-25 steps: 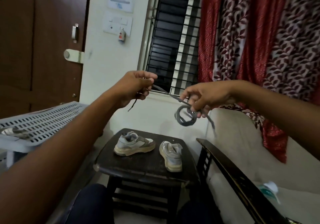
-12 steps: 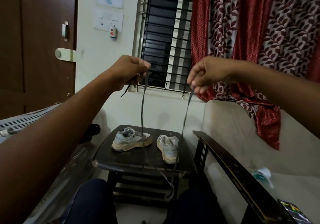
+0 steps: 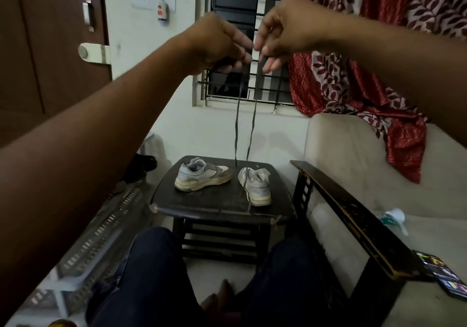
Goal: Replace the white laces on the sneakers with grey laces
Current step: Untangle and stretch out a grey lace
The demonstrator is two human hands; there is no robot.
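Head camera looked down past two raised arms. Behind the grip hung a red patterned curtain [image 3: 394, 79] beside a barred window [image 3: 235, 36], with a brown door [image 3: 50, 48] off to the left of it. Below and to the right of the grip sat a cream sofa [image 3: 353, 155] with a dark wooden armrest [image 3: 353, 215]. Well below the grip stood a dark side table [image 3: 202, 203] carrying two sneakers [image 3: 202, 177], neither showing laces. The left hand [image 3: 217, 46] and right hand [image 3: 280, 33] were almost touching, each pinching an end of the grey lace [image 3: 249, 134], whose two strands dangled down toward the table. This looked like evening out the lace before threading; next would call for lowering one tip to a sneaker's bottom eyelet.
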